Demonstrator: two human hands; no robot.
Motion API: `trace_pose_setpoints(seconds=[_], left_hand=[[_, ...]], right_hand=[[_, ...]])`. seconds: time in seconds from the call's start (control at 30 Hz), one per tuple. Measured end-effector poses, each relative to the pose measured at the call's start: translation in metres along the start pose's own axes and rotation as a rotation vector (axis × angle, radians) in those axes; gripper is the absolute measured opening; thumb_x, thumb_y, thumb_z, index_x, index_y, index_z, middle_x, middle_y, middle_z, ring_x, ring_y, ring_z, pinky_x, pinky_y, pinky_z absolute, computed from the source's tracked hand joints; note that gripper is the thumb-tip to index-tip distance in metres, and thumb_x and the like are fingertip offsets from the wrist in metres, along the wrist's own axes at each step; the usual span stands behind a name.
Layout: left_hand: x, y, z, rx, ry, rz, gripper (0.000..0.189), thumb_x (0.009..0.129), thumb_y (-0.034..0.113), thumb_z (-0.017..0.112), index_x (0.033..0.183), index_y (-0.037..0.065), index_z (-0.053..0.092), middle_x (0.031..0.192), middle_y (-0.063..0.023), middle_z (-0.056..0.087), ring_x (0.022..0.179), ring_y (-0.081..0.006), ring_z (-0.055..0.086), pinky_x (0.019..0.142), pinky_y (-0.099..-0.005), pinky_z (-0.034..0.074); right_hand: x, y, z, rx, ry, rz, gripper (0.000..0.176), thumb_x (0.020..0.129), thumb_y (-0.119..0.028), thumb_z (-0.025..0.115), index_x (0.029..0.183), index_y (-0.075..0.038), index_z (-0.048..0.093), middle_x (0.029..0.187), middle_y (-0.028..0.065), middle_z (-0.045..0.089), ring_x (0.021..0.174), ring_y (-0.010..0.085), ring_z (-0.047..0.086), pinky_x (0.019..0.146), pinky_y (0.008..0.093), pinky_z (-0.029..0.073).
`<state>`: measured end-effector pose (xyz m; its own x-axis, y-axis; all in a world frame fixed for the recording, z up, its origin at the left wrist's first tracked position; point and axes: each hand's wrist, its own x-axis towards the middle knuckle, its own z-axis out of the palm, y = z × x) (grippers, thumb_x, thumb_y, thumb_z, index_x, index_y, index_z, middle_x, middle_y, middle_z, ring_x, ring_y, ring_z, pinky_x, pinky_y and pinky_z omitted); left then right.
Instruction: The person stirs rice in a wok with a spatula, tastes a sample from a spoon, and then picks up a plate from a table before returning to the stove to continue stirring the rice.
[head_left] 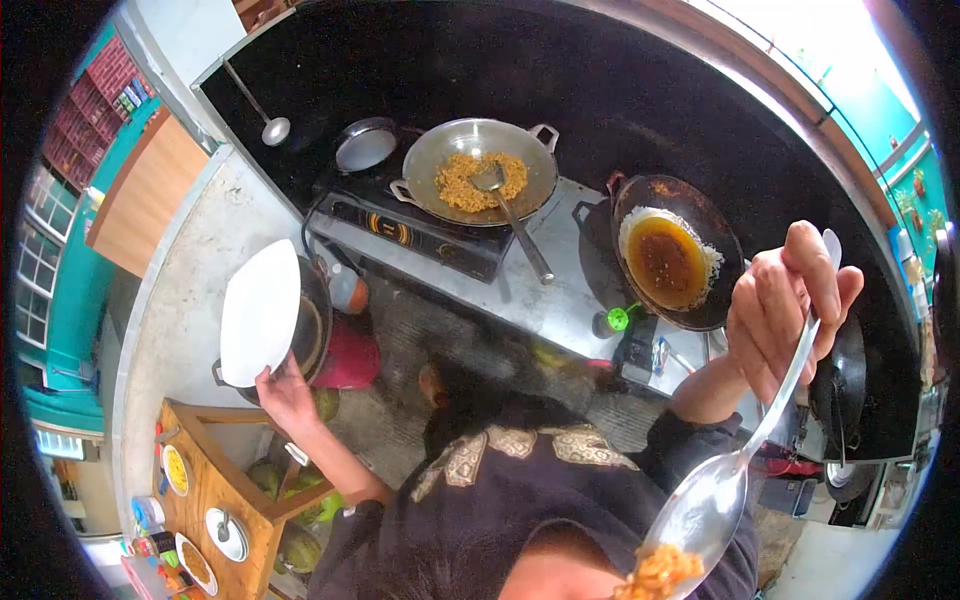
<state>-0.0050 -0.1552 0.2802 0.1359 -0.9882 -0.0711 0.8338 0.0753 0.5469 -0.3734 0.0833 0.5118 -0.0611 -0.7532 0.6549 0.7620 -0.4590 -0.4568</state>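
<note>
My right hand [785,315] is closed round the handle of a metal spoon [705,505], raised close to the camera. A clump of fried rice [660,572] sits at the tip of the spoon's bowl. In my left hand [287,398] is a white plate [262,310], gripped by its lower edge and tilted up; nothing shows on its visible side. On the stove [410,235] stands a two-handled wok [545,180] with more fried rice [455,185] in it. A metal spatula [525,243] rests in that rice, its handle over the wok's rim.
Right of the stove is a dark pan [640,187] holding brown liquid [665,265]. A ladle [275,131] hangs on the black backsplash. Behind the plate sits a dark pot [318,325], near a red bucket [350,358]. At lower left, a wooden table [235,480] carries several dishes.
</note>
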Motion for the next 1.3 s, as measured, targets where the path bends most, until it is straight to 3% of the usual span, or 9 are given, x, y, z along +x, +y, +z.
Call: trace_pose_setpoints(seconds=[0.33,0.5,0.63,0.73,0.8,0.93,1.0,1.13,1.3], left_hand=[[0.001,-0.008,-0.010,-0.054,-0.003,-0.087,0.042,0.070,0.000,0.049,0.111,-0.004,0.038,0.109,-0.0150,0.045,0.103,-0.0265,0.042,0.094,-0.0402,0.036],[-0.006,-0.004,-0.011,-0.022,-0.020,-0.095,0.038,0.071,-0.001,0.048,0.107,-0.005,0.039,0.108,-0.0152,0.045,0.103,-0.0276,0.042,0.096,-0.0410,0.034],[-0.008,-0.003,-0.018,-0.015,0.024,-0.082,0.043,0.069,0.000,0.049,0.111,-0.004,0.038,0.110,-0.0141,0.046,0.104,-0.0253,0.043,0.092,-0.0399,0.037],[-0.009,-0.003,-0.021,-0.031,0.047,-0.082,0.044,0.069,-0.001,0.048,0.112,-0.004,0.038,0.110,-0.0150,0.045,0.104,-0.0263,0.044,0.091,-0.0401,0.038],[-0.011,-0.008,-0.022,-0.028,0.041,-0.089,0.044,0.068,-0.001,0.050,0.110,-0.004,0.039,0.110,-0.0154,0.044,0.103,-0.0273,0.042,0.094,-0.0410,0.036],[-0.014,-0.016,-0.030,-0.065,0.079,-0.148,0.047,0.066,-0.003,0.051,0.111,-0.004,0.037,0.111,-0.0153,0.043,0.105,-0.0293,0.041,0.095,-0.0430,0.035],[-0.014,-0.020,-0.036,-0.056,0.131,-0.173,0.050,0.064,-0.004,0.050,0.113,-0.003,0.036,0.113,-0.0151,0.042,0.106,-0.0298,0.041,0.094,-0.0450,0.036],[-0.017,-0.030,-0.035,-0.027,0.219,-0.214,0.054,0.063,-0.003,0.050,0.115,0.000,0.036,0.113,-0.0147,0.043,0.105,-0.0293,0.043,0.091,-0.0449,0.038],[-0.012,-0.038,-0.022,0.015,0.251,-0.228,0.051,0.065,-0.002,0.049,0.114,-0.001,0.036,0.110,-0.0141,0.044,0.104,-0.0294,0.043,0.090,-0.0447,0.039]], right_hand=[[0.016,0.015,0.013,0.043,-0.124,0.092,0.025,0.090,-0.022,0.034,0.080,0.000,0.042,0.057,0.0228,0.050,0.048,0.0232,0.055,0.043,0.0393,0.052],[0.035,0.007,0.024,-0.020,-0.167,0.305,0.028,0.090,-0.023,0.033,0.080,0.000,0.044,0.058,0.0213,0.051,0.055,0.0249,0.056,0.046,0.0371,0.053],[0.032,0.021,0.010,0.017,-0.103,0.145,0.028,0.090,-0.025,0.031,0.079,-0.002,0.043,0.055,0.0145,0.050,0.051,0.0172,0.053,0.041,0.0308,0.051],[0.024,0.014,-0.024,-0.110,0.138,0.077,0.035,0.089,-0.039,0.029,0.079,-0.007,0.041,0.053,0.0050,0.040,0.043,0.0098,0.039,0.036,0.0224,0.042],[0.011,0.015,-0.055,-0.227,0.459,0.012,0.031,0.089,-0.037,0.032,0.077,-0.010,0.042,0.056,0.0004,0.037,0.048,0.0083,0.037,0.042,0.0208,0.038],[-0.060,0.038,-0.151,-0.293,0.918,-0.103,0.023,0.087,-0.033,0.040,0.079,-0.012,0.045,0.064,-0.0023,0.041,0.056,0.0085,0.040,0.056,0.0233,0.035],[-0.103,0.057,-0.185,-0.309,1.334,-0.248,0.021,0.086,-0.033,0.041,0.079,-0.014,0.047,0.063,-0.0023,0.042,0.059,0.0098,0.041,0.057,0.0252,0.034],[-0.201,0.074,-0.224,-0.253,1.427,-0.236,0.020,0.086,-0.029,0.040,0.075,-0.015,0.049,0.060,-0.0025,0.045,0.053,0.0093,0.041,0.053,0.0240,0.036],[-0.226,0.072,-0.225,-0.162,1.377,-0.169,0.022,0.085,-0.033,0.040,0.077,-0.015,0.048,0.064,0.0003,0.050,0.053,0.0114,0.043,0.049,0.0239,0.038]])
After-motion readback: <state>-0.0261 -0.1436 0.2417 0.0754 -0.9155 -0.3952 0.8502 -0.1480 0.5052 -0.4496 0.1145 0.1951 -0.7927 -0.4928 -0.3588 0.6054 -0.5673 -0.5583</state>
